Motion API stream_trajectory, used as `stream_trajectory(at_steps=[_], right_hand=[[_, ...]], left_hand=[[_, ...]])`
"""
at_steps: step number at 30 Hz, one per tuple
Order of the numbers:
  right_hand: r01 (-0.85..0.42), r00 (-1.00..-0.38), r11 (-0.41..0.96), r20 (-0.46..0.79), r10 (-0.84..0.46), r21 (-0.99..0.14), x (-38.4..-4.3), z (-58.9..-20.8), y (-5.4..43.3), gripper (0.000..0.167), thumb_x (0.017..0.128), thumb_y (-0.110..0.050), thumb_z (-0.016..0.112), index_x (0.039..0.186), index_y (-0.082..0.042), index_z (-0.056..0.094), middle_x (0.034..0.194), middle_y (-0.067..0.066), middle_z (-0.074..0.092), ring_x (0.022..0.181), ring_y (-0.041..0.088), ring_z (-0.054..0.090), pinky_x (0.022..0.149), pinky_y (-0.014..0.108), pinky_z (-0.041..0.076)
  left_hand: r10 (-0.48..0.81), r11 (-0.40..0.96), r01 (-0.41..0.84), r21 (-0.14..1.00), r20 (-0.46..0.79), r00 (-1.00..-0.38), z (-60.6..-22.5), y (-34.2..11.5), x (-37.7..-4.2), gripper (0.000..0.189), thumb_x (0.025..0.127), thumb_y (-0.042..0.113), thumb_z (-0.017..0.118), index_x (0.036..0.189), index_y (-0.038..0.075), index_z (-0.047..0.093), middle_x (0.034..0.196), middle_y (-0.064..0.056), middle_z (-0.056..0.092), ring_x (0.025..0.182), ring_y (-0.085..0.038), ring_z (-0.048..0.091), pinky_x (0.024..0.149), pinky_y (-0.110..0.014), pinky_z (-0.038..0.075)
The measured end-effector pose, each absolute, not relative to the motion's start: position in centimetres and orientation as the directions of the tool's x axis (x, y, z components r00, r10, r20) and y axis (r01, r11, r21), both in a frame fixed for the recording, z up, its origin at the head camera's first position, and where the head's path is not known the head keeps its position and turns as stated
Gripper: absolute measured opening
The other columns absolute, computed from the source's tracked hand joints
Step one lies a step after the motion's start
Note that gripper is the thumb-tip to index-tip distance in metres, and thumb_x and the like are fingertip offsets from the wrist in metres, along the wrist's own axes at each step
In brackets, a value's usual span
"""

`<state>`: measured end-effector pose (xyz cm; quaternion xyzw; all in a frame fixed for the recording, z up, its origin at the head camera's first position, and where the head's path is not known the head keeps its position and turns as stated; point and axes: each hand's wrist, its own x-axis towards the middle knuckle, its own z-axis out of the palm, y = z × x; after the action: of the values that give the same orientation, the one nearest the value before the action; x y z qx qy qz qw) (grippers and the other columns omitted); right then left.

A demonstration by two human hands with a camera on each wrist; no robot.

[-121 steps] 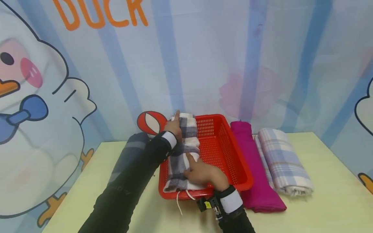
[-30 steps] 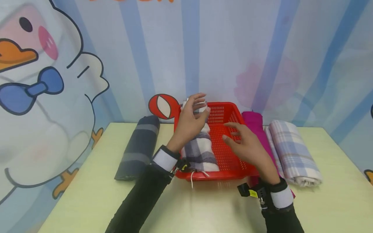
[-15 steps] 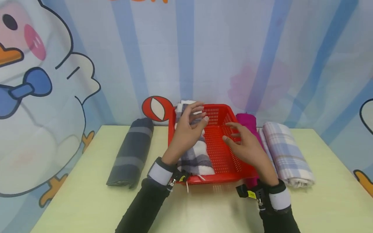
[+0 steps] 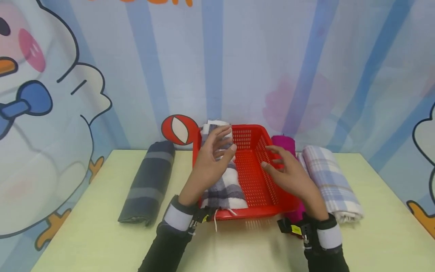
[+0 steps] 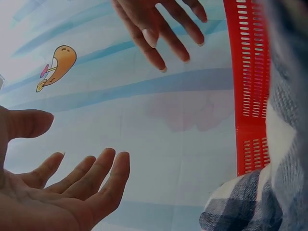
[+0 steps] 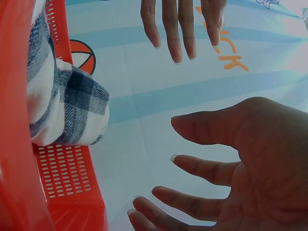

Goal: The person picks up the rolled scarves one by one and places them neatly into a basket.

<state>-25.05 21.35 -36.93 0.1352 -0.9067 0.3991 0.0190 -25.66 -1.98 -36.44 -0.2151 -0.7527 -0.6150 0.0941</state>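
Note:
Over the left side of a red plastic basket, my left hand hovers with loosely bent fingers and holds nothing. Beneath it in the head view lies a rolled scarf in grey and white check, along the basket's left side, its far end up at the back rim. My right hand hovers above the basket's right wall, relaxed, also holding nothing. Both wrist views show the palms facing each other with air between them; the right wrist view also shows the checked scarf beside the basket wall.
Left of the basket lies a dark grey striped cloth roll. On the right are a magenta cloth roll, partly behind my right hand, and a pale blue plaid roll. A cartoon-printed curtain hangs behind the pale table.
Four seconds ago both hands were on the checked scarf in the basket; they have since lifted off it. Over the last second they hover nearly still while the head view shifts slightly.

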Motion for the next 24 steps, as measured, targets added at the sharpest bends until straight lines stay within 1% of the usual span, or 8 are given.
stream_trajectory(at_steps=[6, 14, 20, 24], right_hand=[[-0.268, -0.959, 0.634, 0.135, -0.251, -0.725, -25.3, -37.1, 21.4, 0.057, 0.099, -0.025, 0.060, 0.149, -0.010, 0.038, 0.152, 0.022, 0.040, 0.130, 0.046, 0.049, 0.104, 0.060, 0.046], [-0.205, -0.975, 0.654, 0.094, -0.201, -0.729, -25.6, -37.2, 22.3, 0.057, 0.099, -0.025, 0.059, 0.150, -0.012, 0.036, 0.155, 0.023, 0.036, 0.134, 0.046, 0.047, 0.099, 0.058, 0.051], [-0.224, -0.972, 0.651, 0.115, -0.206, -0.725, -25.7, -37.2, 22.9, 0.057, 0.099, -0.025, 0.059, 0.149, -0.010, 0.038, 0.154, 0.025, 0.038, 0.132, 0.048, 0.049, 0.099, 0.061, 0.049], [-0.243, -0.965, 0.623, 0.119, -0.234, -0.743, -26.0, -37.3, 23.5, 0.057, 0.099, -0.020, 0.059, 0.149, -0.007, 0.037, 0.154, 0.026, 0.037, 0.132, 0.050, 0.048, 0.100, 0.061, 0.049]], left_hand=[[0.190, 0.128, 0.454, 0.882, 0.427, -0.884, -36.3, -2.6, -24.9, 0.051, 0.100, 0.022, 0.059, 0.146, 0.030, 0.040, 0.149, 0.005, 0.048, 0.136, -0.020, 0.052, 0.110, -0.042, 0.047], [0.181, 0.089, 0.480, 0.873, 0.460, -0.870, -35.8, -2.0, -24.3, 0.051, 0.099, 0.018, 0.059, 0.146, 0.025, 0.042, 0.147, 0.002, 0.050, 0.135, -0.024, 0.053, 0.110, -0.044, 0.047], [0.202, 0.079, 0.474, 0.877, 0.451, -0.869, -35.5, -1.0, -24.2, 0.049, 0.099, 0.018, 0.059, 0.145, 0.024, 0.043, 0.147, 0.001, 0.051, 0.135, -0.022, 0.053, 0.109, -0.043, 0.048], [0.212, 0.094, 0.454, 0.886, 0.428, -0.879, -35.5, -0.5, -24.0, 0.050, 0.099, 0.021, 0.059, 0.146, 0.026, 0.042, 0.148, 0.003, 0.049, 0.136, -0.019, 0.052, 0.109, -0.043, 0.047]])
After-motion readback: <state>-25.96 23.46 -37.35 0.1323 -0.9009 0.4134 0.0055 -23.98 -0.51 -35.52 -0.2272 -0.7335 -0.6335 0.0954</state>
